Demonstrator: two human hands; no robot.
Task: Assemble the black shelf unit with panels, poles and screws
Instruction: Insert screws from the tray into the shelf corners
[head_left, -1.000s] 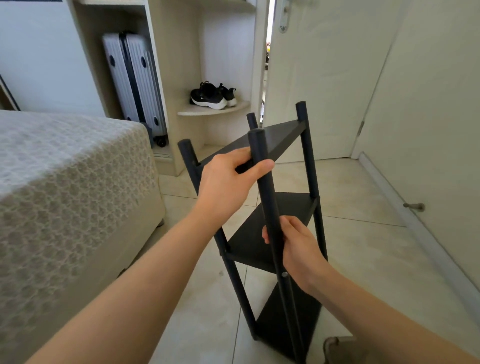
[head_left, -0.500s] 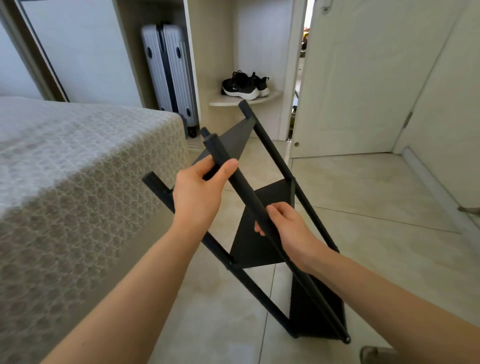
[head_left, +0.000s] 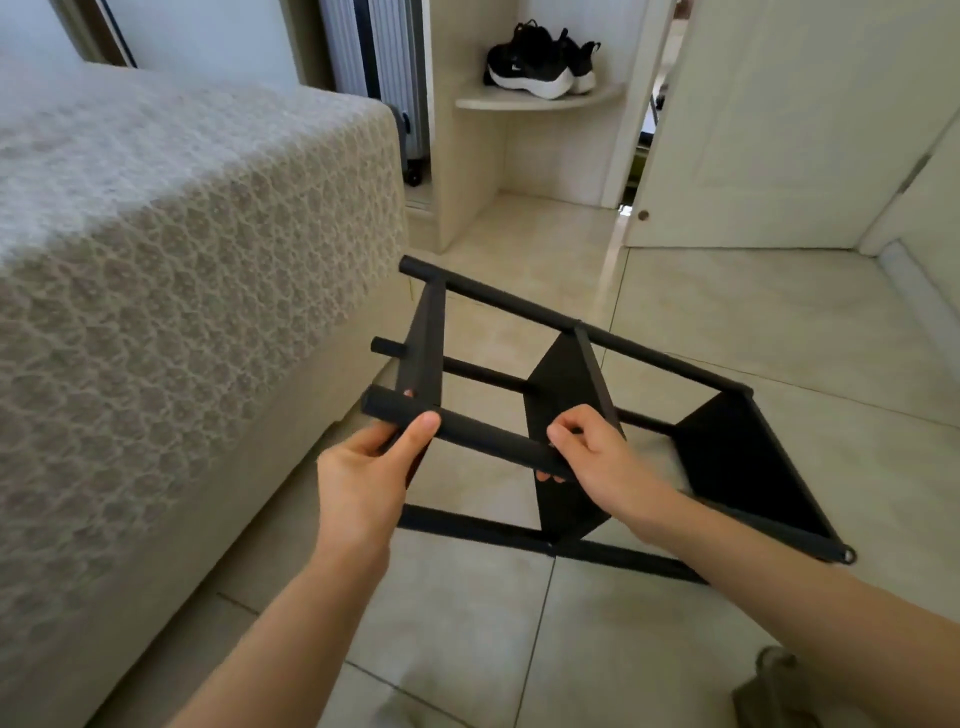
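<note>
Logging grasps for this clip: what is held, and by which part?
Both hands grip the shelf unit by its nearest pole: the left hand close to the pole's end, the right hand beside the middle panel.

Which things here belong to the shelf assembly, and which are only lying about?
Belong to the job: black shelf unit, its near pole, the left hand and right hand gripping that pole.
Only lying about: bed, silver suitcase, black sneakers on the corner shelf, door.
</note>
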